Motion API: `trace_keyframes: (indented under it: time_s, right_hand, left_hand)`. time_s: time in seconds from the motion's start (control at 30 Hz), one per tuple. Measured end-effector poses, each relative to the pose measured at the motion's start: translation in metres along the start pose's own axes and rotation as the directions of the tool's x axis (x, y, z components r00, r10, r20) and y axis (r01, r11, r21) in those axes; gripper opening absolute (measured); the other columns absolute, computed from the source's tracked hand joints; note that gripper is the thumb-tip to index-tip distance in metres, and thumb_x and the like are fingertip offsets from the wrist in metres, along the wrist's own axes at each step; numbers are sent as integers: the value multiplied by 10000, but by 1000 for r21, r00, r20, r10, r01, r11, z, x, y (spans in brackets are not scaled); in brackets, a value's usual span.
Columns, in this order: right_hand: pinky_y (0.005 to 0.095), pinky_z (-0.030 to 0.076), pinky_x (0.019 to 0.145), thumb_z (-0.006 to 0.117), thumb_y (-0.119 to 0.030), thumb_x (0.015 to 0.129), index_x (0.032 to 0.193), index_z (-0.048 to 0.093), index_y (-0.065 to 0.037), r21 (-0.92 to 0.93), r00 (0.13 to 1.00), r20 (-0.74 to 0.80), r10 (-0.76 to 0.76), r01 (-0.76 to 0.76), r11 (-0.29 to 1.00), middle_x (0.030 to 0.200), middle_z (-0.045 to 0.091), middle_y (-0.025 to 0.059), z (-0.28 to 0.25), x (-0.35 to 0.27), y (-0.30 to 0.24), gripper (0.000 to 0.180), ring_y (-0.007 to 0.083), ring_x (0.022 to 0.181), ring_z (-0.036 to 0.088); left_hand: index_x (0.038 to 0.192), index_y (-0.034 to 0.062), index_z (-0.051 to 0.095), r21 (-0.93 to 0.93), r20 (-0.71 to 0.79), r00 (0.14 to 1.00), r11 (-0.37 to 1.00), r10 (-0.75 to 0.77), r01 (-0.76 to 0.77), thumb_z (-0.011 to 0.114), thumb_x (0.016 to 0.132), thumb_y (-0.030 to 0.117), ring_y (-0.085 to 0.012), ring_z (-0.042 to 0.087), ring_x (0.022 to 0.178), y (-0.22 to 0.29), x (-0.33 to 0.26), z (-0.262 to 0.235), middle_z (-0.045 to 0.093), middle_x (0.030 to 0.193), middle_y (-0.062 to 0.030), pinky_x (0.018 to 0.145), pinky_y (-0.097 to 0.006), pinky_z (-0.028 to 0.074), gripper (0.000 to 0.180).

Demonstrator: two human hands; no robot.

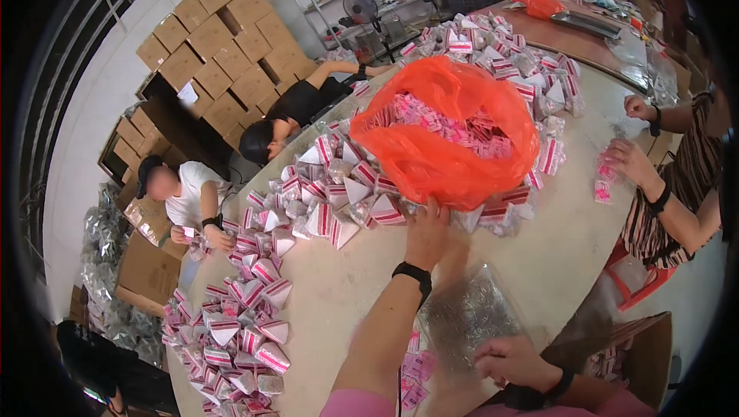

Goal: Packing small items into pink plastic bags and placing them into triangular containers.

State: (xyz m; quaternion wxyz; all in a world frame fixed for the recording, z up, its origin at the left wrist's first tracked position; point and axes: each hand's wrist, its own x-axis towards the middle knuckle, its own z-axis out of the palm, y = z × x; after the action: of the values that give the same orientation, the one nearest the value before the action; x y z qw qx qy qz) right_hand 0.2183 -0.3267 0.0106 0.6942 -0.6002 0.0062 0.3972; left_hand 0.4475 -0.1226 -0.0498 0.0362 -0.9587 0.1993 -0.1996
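My left hand [428,234] reaches forward to the lower edge of a big orange plastic bag [462,174], its fingers apart and touching the bag's edge beside the heaped packets. Inside the bag lie many small pink printed sachets [439,126]. Near the table's front, my right hand [517,363] is closed with curled fingers; what they hold, if anything, I cannot make out. It is close to a clear plastic bag [467,311] of small shiny pieces lying flat. Left of that hand are a few pink printed sachets [416,375] on the table.
Clear packets with pink-and-white labels [254,294] are heaped along the table's left and far sides. Co-workers sit at the left and right; a hand [627,161] at the right holds pink sachets [604,184]. An open cardboard box [654,355] stands at the lower right.
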Motion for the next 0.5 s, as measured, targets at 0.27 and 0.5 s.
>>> trace_keyframes:
  time_s: [0.27,0.5]
  right_hand:
    - [217,419,445,613,-60,838,985,612,13,13,997,53,-53,52,999,713,607,43,-6,4,-7,164,56,508,500]
    - [207,395,390,613,-93,848,972,630,-18,24,995,43,-93,92,995,674,599,21,1,0,-2,146,46,461,495]
  left_hand:
    - [1146,19,526,267,-13,995,960,95,-88,570,803,262,-305,537,951,-7,-6,6,396,1285,-177,793,-431,461,422]
    - [1097,-7,566,-308,-267,959,951,-93,6,702,733,166,-339,561,829,-52,-52,-59,585,991,-179,769,-406,465,426]
